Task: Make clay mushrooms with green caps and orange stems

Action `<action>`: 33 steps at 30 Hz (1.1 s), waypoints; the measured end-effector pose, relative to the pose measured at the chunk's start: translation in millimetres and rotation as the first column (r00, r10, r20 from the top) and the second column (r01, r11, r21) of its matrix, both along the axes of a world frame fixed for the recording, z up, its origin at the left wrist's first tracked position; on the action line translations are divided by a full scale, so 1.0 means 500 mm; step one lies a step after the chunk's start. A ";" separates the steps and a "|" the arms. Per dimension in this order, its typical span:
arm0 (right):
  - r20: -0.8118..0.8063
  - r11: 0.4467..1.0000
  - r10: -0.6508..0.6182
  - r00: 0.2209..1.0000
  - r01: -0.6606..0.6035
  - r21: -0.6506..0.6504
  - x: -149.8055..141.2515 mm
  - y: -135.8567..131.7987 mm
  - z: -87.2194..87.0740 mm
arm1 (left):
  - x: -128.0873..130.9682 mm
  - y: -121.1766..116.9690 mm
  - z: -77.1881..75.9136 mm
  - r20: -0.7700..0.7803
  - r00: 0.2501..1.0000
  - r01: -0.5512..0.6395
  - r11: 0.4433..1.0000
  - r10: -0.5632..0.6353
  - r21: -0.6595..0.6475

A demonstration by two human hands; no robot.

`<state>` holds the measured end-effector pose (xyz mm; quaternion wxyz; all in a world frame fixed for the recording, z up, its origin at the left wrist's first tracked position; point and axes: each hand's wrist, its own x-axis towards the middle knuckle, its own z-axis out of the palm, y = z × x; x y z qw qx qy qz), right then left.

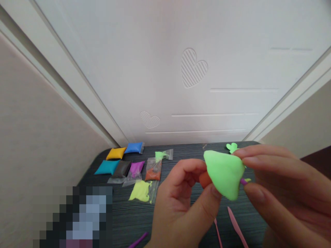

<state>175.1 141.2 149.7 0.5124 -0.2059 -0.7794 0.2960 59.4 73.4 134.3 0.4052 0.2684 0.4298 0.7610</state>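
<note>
A bright green, roughly triangular piece of modelling clay (pixel 224 174) is held up above the table between my hands. My left hand (pixel 181 206) is closed around its left side, thumb beneath, where an orange clay part (pixel 204 179) shows between the fingers. My right hand (pixel 281 186) pinches its right edge from the other side. A small purple bit with a yellow-green tip (pixel 244 181) sticks out by my right thumb. Behind the right fingertips lies a green clay shape with rounded lobes (pixel 232 148), partly hidden.
Clay packets stand to the left on the dark table (pixel 176 151): yellow (pixel 116 153), blue (pixel 133 147), teal (pixel 107 167), black (pixel 122 169), purple (pixel 136 168), orange (pixel 153 174) and lime (pixel 140 191). Pink modelling tools (pixel 236 225) and a purple tool (pixel 139 240) lie in front. A white panel (pixel 165 86) rises behind.
</note>
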 end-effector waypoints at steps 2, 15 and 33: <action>0.008 1.000 -0.003 1.000 0.003 -0.011 -0.001 -0.002 -0.001 | 0.000 -0.001 0.001 0.008 1.000 -0.004 1.000 0.004 -0.020; -0.064 0.975 0.050 0.997 -0.063 -0.215 -0.004 0.015 -0.004 | -0.023 0.029 -0.016 0.368 0.902 0.225 0.973 -0.227 0.049; 0.033 0.909 0.195 0.980 -0.168 -0.382 -0.054 0.113 -0.063 | -0.046 0.080 -0.098 0.498 0.803 0.358 0.933 -0.327 0.035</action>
